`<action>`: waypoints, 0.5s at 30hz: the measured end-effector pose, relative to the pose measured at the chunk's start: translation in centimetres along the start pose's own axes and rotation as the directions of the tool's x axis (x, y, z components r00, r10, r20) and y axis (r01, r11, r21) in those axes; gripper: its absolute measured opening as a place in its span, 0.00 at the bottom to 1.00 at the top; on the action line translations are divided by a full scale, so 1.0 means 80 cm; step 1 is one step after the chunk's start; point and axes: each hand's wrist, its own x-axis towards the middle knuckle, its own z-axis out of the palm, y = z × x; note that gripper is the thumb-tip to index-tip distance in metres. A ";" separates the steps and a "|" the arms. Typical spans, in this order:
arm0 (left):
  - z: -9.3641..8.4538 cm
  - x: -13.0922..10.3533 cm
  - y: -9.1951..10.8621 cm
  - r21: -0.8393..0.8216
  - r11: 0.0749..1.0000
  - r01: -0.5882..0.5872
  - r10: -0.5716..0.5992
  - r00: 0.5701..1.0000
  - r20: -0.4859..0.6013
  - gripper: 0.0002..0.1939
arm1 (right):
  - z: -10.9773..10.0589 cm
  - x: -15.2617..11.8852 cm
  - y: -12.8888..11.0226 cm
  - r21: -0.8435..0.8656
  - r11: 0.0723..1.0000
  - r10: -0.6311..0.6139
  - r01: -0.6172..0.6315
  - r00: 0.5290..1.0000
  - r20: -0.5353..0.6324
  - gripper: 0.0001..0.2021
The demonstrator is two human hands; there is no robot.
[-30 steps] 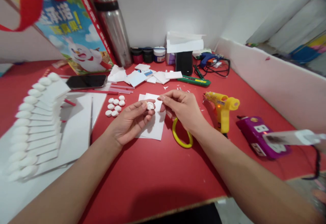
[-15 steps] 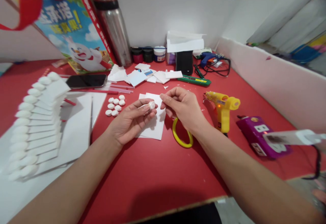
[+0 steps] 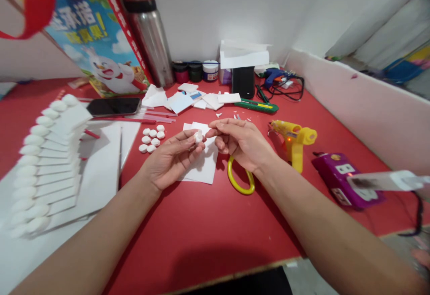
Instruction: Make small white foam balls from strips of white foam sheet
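Observation:
Between the thumb and fingers of my left hand (image 3: 176, 154) is a small white piece (image 3: 198, 137), roughly round. My right hand (image 3: 243, 142) is just to its right, its fingertips close to the piece; whether they pinch anything is too small to tell. White paper sheets (image 3: 204, 167) lie on the red table (image 3: 201, 232) below both hands. Several white round pieces (image 3: 151, 138) are grouped left of my left hand. Under my right hand shows a yellow scissors handle (image 3: 247, 191), its upper part hidden.
Left: rows of white discs on strips (image 3: 53, 160) and a phone (image 3: 114, 106). Behind stand a steel flask (image 3: 154, 40), paint jars (image 3: 195, 71) and a green cutter (image 3: 257, 105). Right: a yellow glue gun (image 3: 295, 138) and a purple box (image 3: 346, 181).
My right hand has turned, its fingers now stretched further left toward the white piece. My left hand and the piece have shifted slightly left.

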 end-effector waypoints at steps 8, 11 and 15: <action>0.001 0.000 -0.001 -0.015 1.000 -0.012 0.012 1.000 -0.009 0.10 | 0.002 -0.002 -0.002 -0.014 1.000 -0.017 0.017 1.000 0.006 0.07; 0.002 0.000 0.000 -0.011 1.000 -0.009 0.009 1.000 -0.005 0.09 | 0.001 -0.002 0.000 -0.020 0.999 -0.025 0.026 1.000 0.018 0.07; 0.002 0.000 0.000 -0.012 1.000 -0.010 0.010 1.000 -0.002 0.10 | -0.001 -0.001 0.001 -0.027 0.999 -0.039 0.039 0.999 0.035 0.06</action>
